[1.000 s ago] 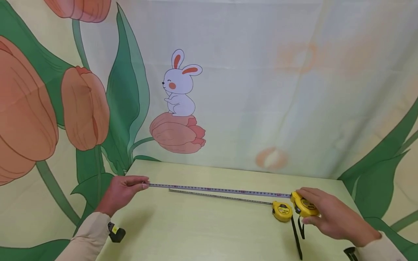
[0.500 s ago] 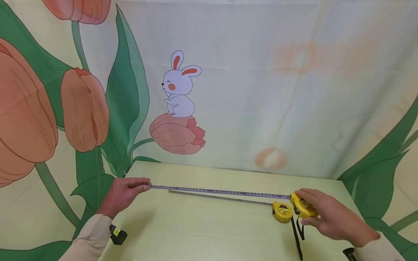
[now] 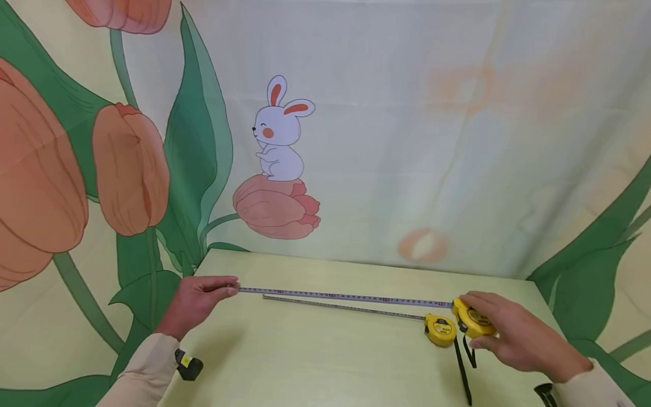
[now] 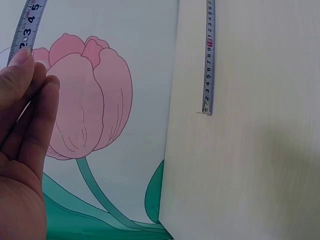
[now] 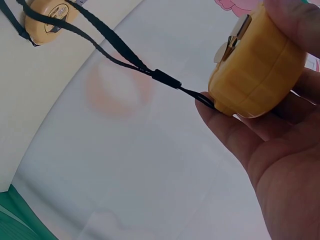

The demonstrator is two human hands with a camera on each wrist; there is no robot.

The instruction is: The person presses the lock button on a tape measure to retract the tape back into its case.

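Note:
My right hand [image 3: 524, 333] grips a yellow tape measure [image 3: 473, 319] by its case, and a black wrist strap [image 5: 165, 79] hangs from it. From the case a long blade [image 3: 356, 297] runs left above the table. Its free end is pinched between thumb and fingers of my left hand [image 3: 198, 299]; the left wrist view shows the low numbers on the blade end [image 4: 29, 25] at the thumb tip. A second yellow tape measure [image 3: 439, 329] lies on the table just left of the held one, its own blade [image 3: 346, 308] drawn out leftward, shorter than the held one.
The pale table [image 3: 315, 362] meets a printed cloth backdrop [image 3: 381, 141] with tulips and a rabbit along its back edge. The lying tape's black strap [image 3: 463, 370] trails toward the front. A black wrist camera [image 3: 190, 366] sits at my left wrist.
My left hand has shifted slightly to the right with the blade end. The right hand and its tape case are almost still; the lying tape measure has stayed put.

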